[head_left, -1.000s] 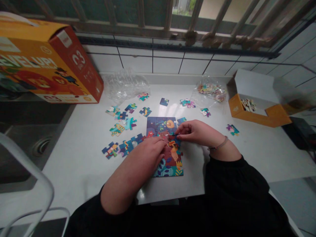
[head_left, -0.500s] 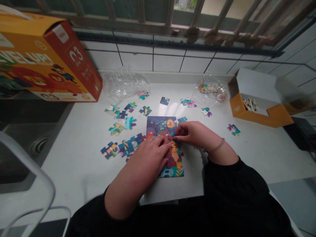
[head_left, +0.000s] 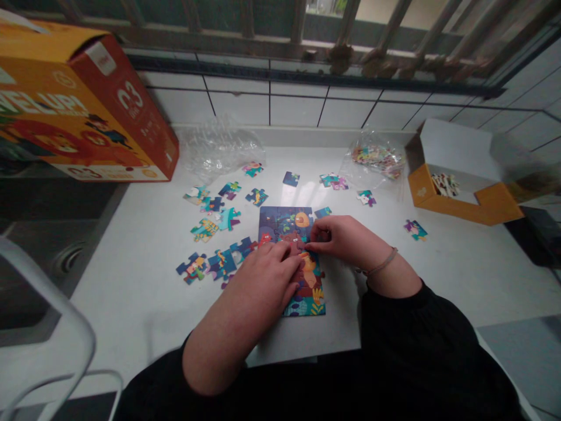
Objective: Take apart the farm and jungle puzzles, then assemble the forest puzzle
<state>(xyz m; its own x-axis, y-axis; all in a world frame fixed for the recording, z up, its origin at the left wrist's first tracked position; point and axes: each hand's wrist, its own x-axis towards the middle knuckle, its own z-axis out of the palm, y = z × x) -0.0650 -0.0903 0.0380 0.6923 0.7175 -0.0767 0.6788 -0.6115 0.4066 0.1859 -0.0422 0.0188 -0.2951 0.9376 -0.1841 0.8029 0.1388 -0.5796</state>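
Observation:
A partly joined colourful jigsaw puzzle [head_left: 287, 225] lies on the white table [head_left: 140, 275] in front of me. My left hand [head_left: 269, 275] lies flat on its lower left part, fingers stretched out and pressing down. My right hand [head_left: 344, 237] rests at the puzzle's right edge with curled fingers pinching or pressing a piece there; the piece itself is mostly hidden. Several loose puzzle pieces [head_left: 210, 225] lie scattered left of the puzzle, and more pieces [head_left: 332, 182] lie behind it.
A large orange puzzle box [head_left: 83, 111] stands at the back left. An empty clear bag [head_left: 221, 146] and a bag of pieces [head_left: 377, 158] lie at the back. An open small orange box [head_left: 456, 187] sits at the right. A sink [head_left: 44, 257] is at the left.
My left hand slid from the puzzle's middle down onto its lower left and flattened. My right hand lowered its piece onto the puzzle's right edge.

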